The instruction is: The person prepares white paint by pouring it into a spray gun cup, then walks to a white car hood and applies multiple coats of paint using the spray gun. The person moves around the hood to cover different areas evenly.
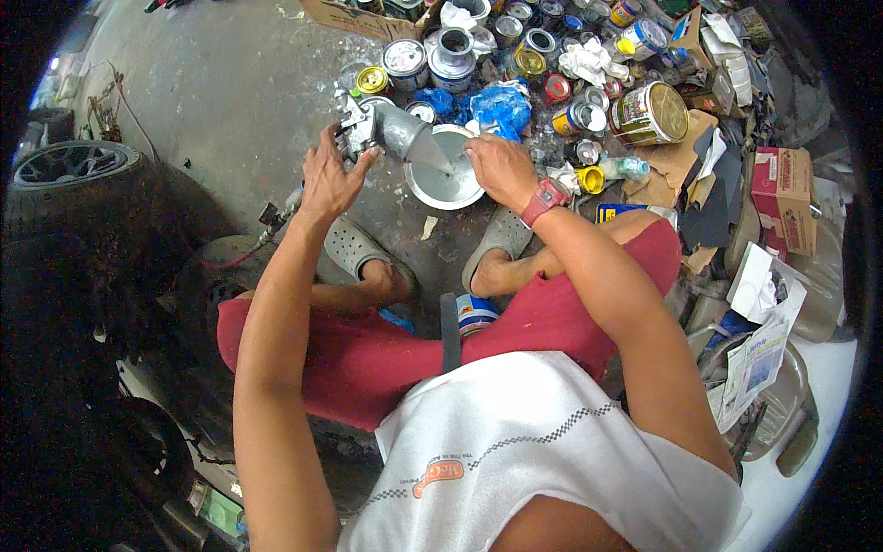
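On the stained floor (230,101) sits 1 round silvery bowl (451,194), grey inside. The right hand (502,169) curls at its rim, its hold hidden. The left hand (333,178) grips a partly covered spray gun (353,120), its dull metal cup (395,129) tipped toward the bowl.

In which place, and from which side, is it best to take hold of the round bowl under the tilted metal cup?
Probably by the lower-right rim of the bowl, coming from the right: its round edge is exposed there, whereas the metal cup leans over its upper left and the right hand is at its upper right.
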